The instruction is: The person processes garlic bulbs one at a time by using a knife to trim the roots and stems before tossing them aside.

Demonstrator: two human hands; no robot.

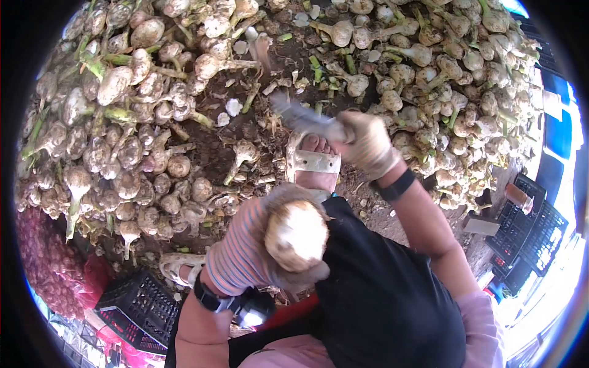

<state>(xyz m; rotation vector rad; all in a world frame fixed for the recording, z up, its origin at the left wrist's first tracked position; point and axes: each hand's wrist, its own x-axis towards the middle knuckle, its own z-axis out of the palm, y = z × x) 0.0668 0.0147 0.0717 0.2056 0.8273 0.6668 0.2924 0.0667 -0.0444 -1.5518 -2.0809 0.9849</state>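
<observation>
My left hand (251,245), in a striped knitted glove with a dark grey palm, is closed around a garlic bulb (299,236). The bulb's pale, bare side faces up toward me. My right hand (368,144), in a whitish glove, grips a knife (310,119) whose grey blade points up and left, smeared by motion. The knife is apart from the bulb, above my sandalled foot (316,162). Below the blade and to its left, a single garlic bulb with its stem (241,158) lies on the soil.
Heaps of garlic with stems lie to the left (129,150) and right (454,80). Cut stem bits and a white root piece (234,107) litter the soil between. Black crates stand at lower left (144,306) and right (534,227). Red mesh sacks (49,264) are at far left.
</observation>
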